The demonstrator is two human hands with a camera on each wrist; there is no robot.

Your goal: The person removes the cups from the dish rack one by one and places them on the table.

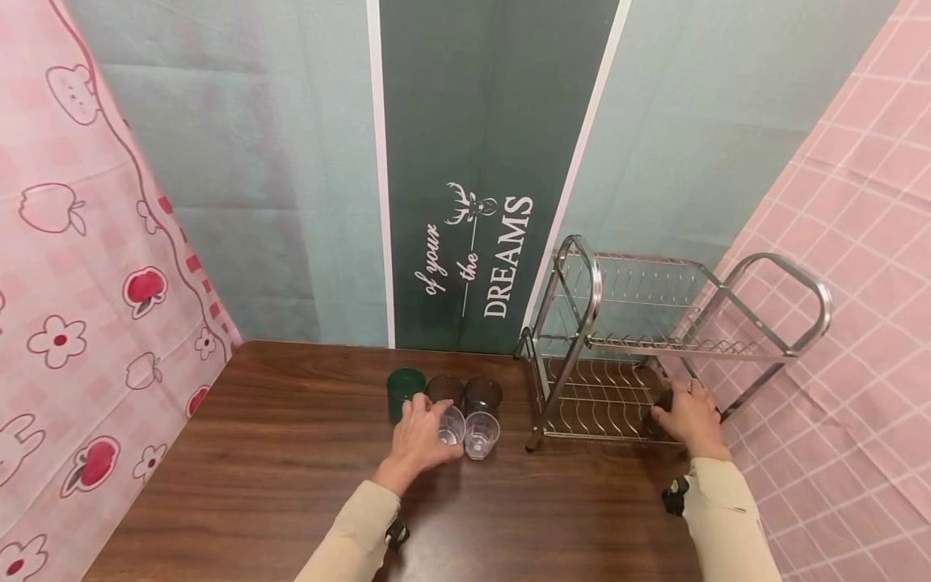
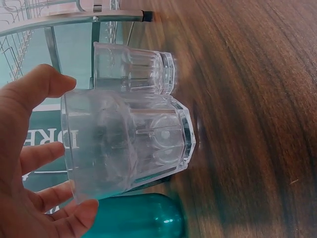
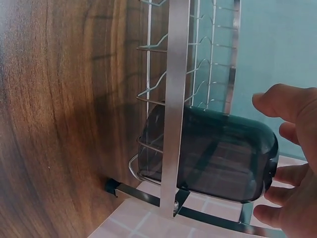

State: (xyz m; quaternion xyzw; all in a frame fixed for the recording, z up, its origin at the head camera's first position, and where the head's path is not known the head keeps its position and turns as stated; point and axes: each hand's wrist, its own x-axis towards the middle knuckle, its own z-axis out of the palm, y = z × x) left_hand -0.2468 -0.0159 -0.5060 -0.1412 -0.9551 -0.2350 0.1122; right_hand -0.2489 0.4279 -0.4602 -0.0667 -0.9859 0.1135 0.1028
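In the left wrist view my left hand (image 2: pixel 29 153) holds a clear faceted tumbler (image 2: pixel 158 134) by its rim, thumb on one side and fingers on the other. The tumbler stands upright, base at the tabletop. Beside it is a second clear tumbler (image 1: pixel 481 436). Behind them are a green glass (image 1: pixel 405 386) and two brown glasses (image 1: pixel 483 394). On the right, my right hand (image 1: pixel 692 419) is at a dark tinted glass (image 3: pixel 223 153) set mouth down in the rack's lower tier. Its thumb is apart from the glass, and its relaxed fingers are right at the base.
A two-tier chrome dish rack (image 1: pixel 592 343) stands at the back right of the brown wooden table (image 1: pixel 240 477). Its upper wire shelf and curved side frames rise around the right hand. Cloth hangings close off the back and both sides.
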